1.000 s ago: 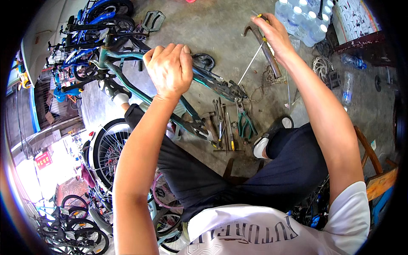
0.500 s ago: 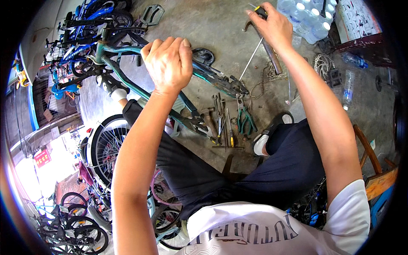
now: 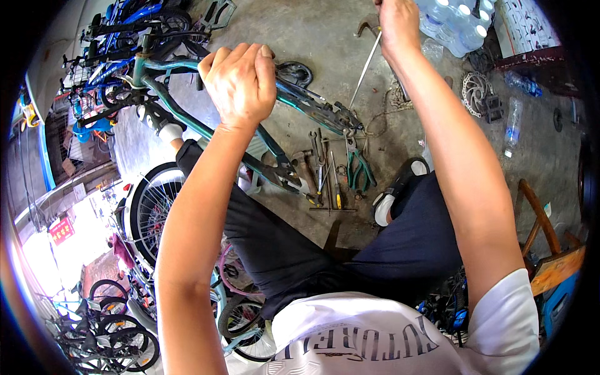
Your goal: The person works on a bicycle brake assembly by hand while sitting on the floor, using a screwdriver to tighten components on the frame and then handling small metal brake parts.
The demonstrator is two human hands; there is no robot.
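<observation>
My left hand [image 3: 240, 84] is closed in a fist at the upper tube of a green bicycle frame [image 3: 187, 119]. The frame has no wheels on it and lies tilted before my knees. Farther right and near the top edge, my right hand [image 3: 400, 28] is closed, its fingers partly cut off by the picture. A screwdriver handle showed in it half a second ago, and now the fingers hide it. A thin metal rod [image 3: 365, 69] runs from beside this hand down toward the frame's rear end. Behind my right wrist lies a hammer [image 3: 362, 28], mostly covered.
Between my feet lie green-handled pliers [image 3: 359, 172], a yellow-handled screwdriver [image 3: 339, 195] and several other tools. Bottled water [image 3: 453, 25] stands at the far right, near a brake disc [image 3: 475, 94]. Bicycles [image 3: 112, 331] crowd the left side. A wooden chair [image 3: 556, 272] is at right.
My right hand has moved up toward the top edge and turned, so the yellow-and-black screwdriver handle no longer shows. My left hand has shifted slightly up and left, still at the frame.
</observation>
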